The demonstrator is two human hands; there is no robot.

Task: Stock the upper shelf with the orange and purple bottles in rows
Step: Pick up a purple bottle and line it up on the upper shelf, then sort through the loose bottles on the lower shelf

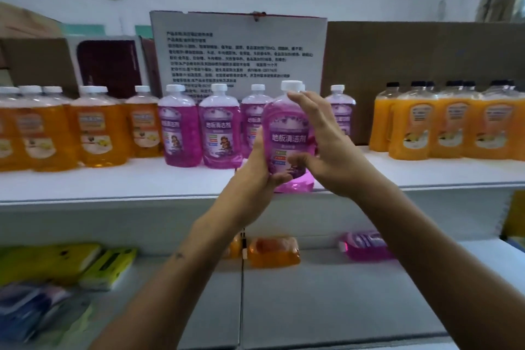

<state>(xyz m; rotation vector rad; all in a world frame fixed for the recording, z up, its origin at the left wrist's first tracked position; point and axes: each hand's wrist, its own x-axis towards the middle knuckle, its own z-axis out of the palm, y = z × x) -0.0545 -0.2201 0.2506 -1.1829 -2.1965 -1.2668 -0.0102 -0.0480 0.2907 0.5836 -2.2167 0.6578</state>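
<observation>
Purple bottles [218, 125] and orange bottles [98, 128] crowd the upper shelf [113, 179]; our left hand [255, 167] grasps a purple bottle [287, 133], our right hand [321, 148] resting against it, fingers straight.

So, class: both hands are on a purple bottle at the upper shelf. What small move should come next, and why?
Probably slide the held bottle back into line with the purple row. The left hand grips its base, the right hand steadies its side, and it stands forward of that row on the shelf.

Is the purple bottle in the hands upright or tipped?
Upright: purple bottle has its white cap on top, label reading level, base at the upper shelf front.
</observation>
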